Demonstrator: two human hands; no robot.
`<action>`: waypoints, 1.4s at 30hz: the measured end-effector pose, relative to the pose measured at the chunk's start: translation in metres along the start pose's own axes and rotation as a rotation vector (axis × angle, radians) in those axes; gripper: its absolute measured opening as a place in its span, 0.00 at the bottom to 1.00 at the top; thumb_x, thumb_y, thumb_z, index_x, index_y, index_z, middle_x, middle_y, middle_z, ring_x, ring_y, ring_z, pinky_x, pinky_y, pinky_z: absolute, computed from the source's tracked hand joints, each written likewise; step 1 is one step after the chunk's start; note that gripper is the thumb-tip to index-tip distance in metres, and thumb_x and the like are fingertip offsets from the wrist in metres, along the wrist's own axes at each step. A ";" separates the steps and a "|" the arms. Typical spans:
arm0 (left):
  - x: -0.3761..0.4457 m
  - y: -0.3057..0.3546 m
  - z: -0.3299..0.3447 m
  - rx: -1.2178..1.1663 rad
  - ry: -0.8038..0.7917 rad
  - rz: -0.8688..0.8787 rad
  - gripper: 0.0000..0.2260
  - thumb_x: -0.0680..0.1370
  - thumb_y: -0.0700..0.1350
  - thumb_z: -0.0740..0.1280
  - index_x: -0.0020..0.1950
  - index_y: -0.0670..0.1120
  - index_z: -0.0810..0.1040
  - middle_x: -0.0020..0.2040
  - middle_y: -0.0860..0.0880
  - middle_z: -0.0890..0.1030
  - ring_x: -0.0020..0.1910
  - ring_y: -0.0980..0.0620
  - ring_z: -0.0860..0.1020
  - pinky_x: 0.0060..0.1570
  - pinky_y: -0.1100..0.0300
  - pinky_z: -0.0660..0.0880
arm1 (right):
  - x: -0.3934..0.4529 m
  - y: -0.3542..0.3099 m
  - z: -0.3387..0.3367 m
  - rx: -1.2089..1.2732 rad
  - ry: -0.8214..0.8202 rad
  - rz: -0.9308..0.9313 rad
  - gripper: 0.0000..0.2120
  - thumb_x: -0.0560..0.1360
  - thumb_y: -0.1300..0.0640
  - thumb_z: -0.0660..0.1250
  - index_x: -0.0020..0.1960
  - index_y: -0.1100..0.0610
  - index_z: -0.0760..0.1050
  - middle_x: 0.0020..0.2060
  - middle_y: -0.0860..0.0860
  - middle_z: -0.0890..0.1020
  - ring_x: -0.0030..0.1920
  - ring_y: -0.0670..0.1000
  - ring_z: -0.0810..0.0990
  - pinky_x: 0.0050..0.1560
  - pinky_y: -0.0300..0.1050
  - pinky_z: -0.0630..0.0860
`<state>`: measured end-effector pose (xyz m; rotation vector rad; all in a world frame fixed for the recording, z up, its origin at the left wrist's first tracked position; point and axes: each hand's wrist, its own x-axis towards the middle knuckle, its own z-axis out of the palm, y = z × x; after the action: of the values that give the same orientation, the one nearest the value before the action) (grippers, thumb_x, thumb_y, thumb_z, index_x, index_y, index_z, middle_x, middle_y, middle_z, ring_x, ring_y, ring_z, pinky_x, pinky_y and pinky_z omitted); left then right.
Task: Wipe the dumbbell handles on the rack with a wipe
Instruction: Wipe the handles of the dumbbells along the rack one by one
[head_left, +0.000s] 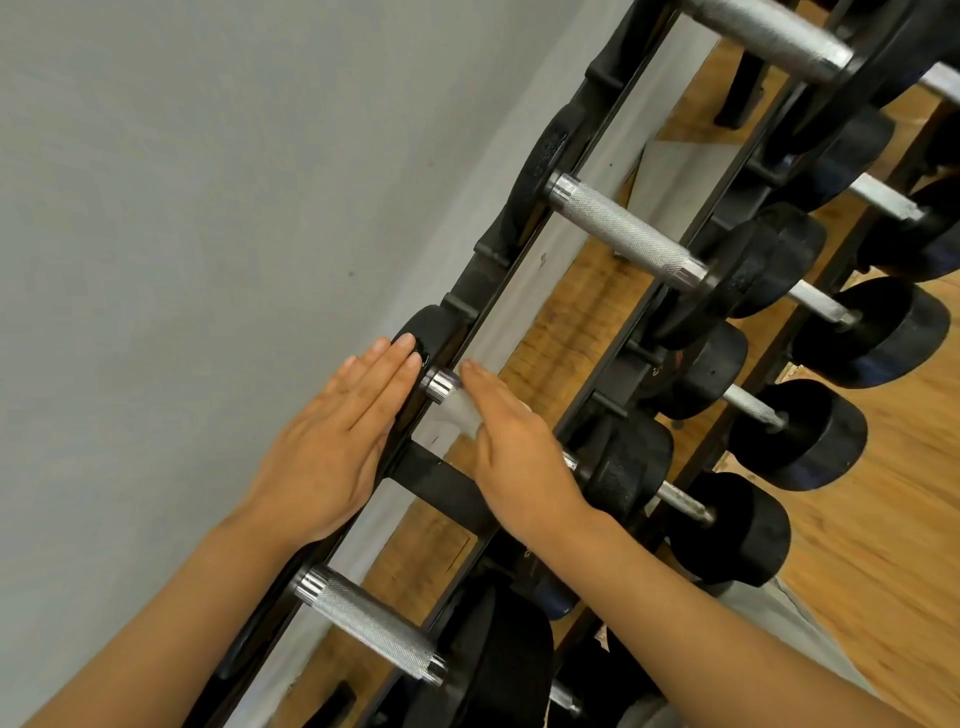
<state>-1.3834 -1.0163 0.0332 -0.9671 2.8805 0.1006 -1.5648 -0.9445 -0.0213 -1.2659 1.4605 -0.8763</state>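
A black dumbbell rack runs diagonally across the head view, carrying dumbbells with knurled steel handles. My right hand lies over the middle dumbbell's handle, of which only the chrome end shows. It presses a thin whitish wipe around the handle, and the wipe looks blurred. My left hand rests flat, fingers straight, on that dumbbell's black far head. Bare handles show on the neighbouring dumbbells, one above and one below.
A grey wall stands close behind the rack on the left. Lower tiers at the right hold several smaller black dumbbells. Wooden floor shows beneath and to the right. Another large handle sits at the top.
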 end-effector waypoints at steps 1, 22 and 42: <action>0.000 0.000 0.000 0.001 0.005 0.001 0.25 0.82 0.37 0.54 0.79 0.39 0.56 0.81 0.43 0.56 0.79 0.45 0.55 0.78 0.49 0.54 | -0.002 0.003 -0.004 -0.019 0.012 0.020 0.27 0.79 0.72 0.56 0.77 0.60 0.59 0.76 0.55 0.63 0.76 0.49 0.60 0.74 0.36 0.51; 0.000 0.001 -0.001 -0.005 -0.007 -0.023 0.23 0.83 0.41 0.52 0.79 0.40 0.57 0.80 0.43 0.57 0.79 0.46 0.55 0.78 0.50 0.53 | -0.005 0.007 -0.003 -0.601 -0.060 0.228 0.20 0.84 0.55 0.50 0.71 0.65 0.63 0.63 0.59 0.75 0.62 0.56 0.75 0.56 0.47 0.73; 0.003 0.002 0.000 0.010 0.033 -0.004 0.23 0.83 0.40 0.52 0.78 0.39 0.59 0.79 0.41 0.59 0.79 0.46 0.55 0.78 0.52 0.52 | 0.008 0.004 0.033 -0.495 0.159 -0.021 0.34 0.65 0.75 0.71 0.69 0.74 0.66 0.65 0.71 0.71 0.67 0.67 0.72 0.69 0.60 0.63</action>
<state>-1.3868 -1.0162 0.0333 -0.9816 2.9058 0.0714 -1.5343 -0.9493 -0.0358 -1.5994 1.8691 -0.6579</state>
